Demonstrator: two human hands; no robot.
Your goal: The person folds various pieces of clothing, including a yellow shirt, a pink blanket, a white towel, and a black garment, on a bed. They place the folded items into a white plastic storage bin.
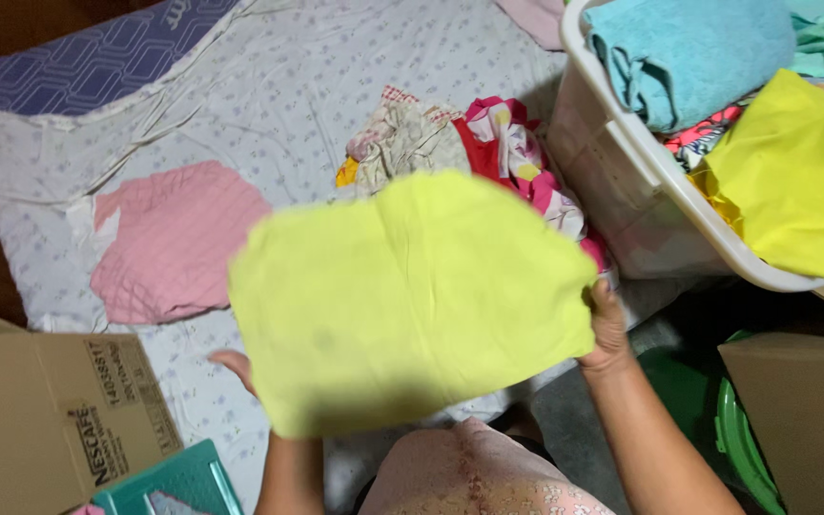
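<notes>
You hold one yellow-green cloth (412, 300) spread in the air above the mattress (288, 105): your left hand (236, 367) is mostly hidden behind it, your right hand (607, 329) pinches its edge. Around it: one pink cloth (174, 238), two floral garments (469, 143), one white laundry basket (622, 157), two cardboard boxes (40, 410).

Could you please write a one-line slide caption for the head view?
Both hands, left hand and right hand, hold up a yellow-green cloth over a sheet-covered mattress, beside a white laundry basket.
</notes>
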